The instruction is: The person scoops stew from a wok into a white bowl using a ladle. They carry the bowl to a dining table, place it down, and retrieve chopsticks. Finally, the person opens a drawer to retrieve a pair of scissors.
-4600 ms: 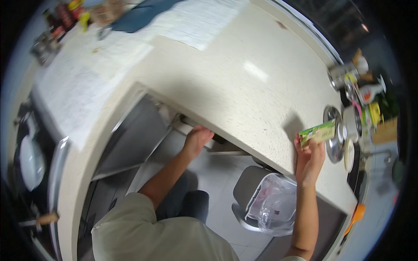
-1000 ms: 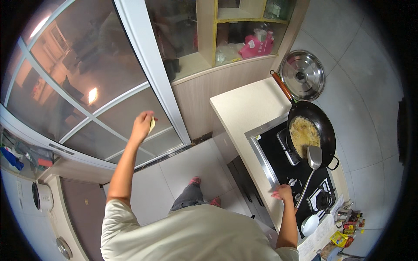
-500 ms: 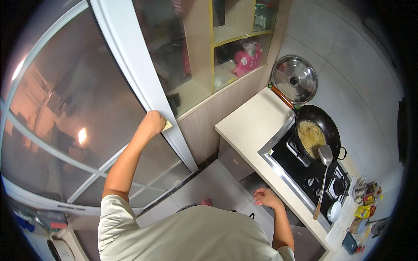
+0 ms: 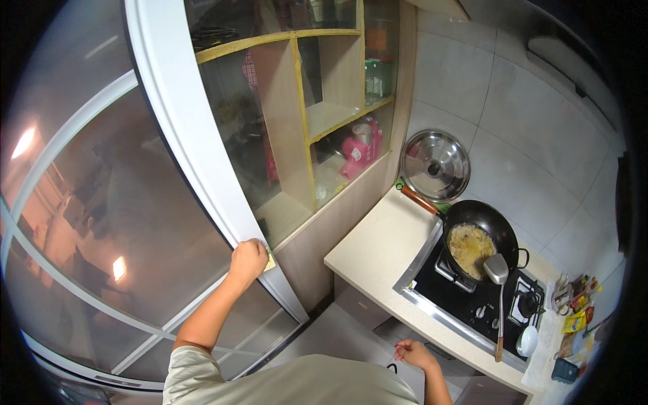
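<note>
At the white door frame [image 4: 196, 155], the left hand [image 4: 249, 260] grips a yellowish packet [image 4: 270, 261], likely light, bendable, best held edgewise; the right hand [image 4: 417, 354] hangs loosely curled.

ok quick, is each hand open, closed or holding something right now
Left hand: closed, holding a small yellow-green packet at the white door frame.
Right hand: loosely open, fingers curled, nothing visible in it.

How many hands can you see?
2: the left hand by the white door frame, with a small yellowish packet, and the right hand, low in the picture, near the counter. No others show.
</note>
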Tool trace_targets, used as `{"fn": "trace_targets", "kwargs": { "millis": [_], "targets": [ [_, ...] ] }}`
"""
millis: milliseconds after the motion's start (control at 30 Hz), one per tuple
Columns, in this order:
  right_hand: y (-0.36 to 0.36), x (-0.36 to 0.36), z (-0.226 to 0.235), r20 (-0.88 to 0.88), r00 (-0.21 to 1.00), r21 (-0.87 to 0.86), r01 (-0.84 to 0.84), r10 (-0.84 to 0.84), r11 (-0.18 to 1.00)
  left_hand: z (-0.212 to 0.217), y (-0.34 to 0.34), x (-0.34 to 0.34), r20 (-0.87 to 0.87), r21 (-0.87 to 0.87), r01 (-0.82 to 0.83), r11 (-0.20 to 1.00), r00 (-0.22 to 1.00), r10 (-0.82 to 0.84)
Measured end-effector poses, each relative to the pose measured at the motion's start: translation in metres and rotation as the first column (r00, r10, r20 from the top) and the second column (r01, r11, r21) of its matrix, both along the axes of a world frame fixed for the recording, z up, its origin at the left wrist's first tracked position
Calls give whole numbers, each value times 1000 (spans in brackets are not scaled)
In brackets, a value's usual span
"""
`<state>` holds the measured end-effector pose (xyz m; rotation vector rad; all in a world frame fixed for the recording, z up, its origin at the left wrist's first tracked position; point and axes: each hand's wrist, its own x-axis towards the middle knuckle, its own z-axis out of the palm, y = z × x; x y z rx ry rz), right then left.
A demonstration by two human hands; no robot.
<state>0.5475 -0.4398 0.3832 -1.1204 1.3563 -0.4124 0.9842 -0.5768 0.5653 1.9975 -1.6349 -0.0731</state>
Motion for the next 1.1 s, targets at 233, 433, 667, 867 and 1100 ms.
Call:
{"fn": "trace_targets", "kwargs": {
  "millis": [233,433,667,867,1100],
  "targets": [
    [-17,-14,12,-68,989,-93,-137,131,986,-1,-40,-28,-1,35,-5,999,1000,5],
    [0,-27,26,48,994,-168,-86,95,982,-4,-96,-66,8,15,11,1000,1000,-11],
    [20,-43,46,-128,984,-126,-141,124,982,-8,-141,-88,-125,-199,118,973,982,-145],
    [27,-53,73,-158,988,-180,-25,-4,983,36,23,-89,-489,-453,7,892,834,-255],
    [-1,-25,85,-181,978,-408,-175,109,896,45,219,56,-385,-738,-635,230,676,628]
  ]
}}
